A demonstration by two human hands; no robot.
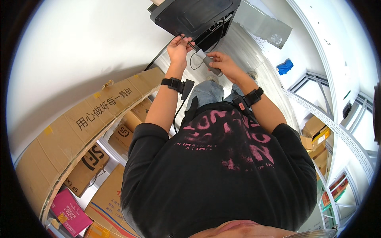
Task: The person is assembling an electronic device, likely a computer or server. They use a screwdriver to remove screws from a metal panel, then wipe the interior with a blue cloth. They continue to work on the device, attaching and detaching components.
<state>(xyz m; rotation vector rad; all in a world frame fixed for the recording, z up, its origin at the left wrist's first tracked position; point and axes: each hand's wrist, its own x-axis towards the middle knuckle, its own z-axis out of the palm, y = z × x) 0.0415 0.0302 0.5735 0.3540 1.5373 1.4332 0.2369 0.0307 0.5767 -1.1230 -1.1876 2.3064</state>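
Observation:
My left hand (181,47) pinches a thin dark cable (193,45) just below the lower edge of a black cabinet-like machine (190,18). To its right, my right hand (224,65) grips a grey, elongated block (212,65), its fingers closed around the upper right side. The block is tilted, its upper end toward my left hand, where the cable meets it. A loop of cable hangs between the two hands. The block's exact kind is not clear. Behind my hands, the machine's dark side shows some fittings and another hanging cable.
A brown cardboard-edged shelf (91,107) with several boxes runs along my left. White metal racks (317,101) curve along my right. A grey metal panel (266,25) is at the far right, with a blue item (284,67) nearer. Pale wood-look floor (248,49) lies below.

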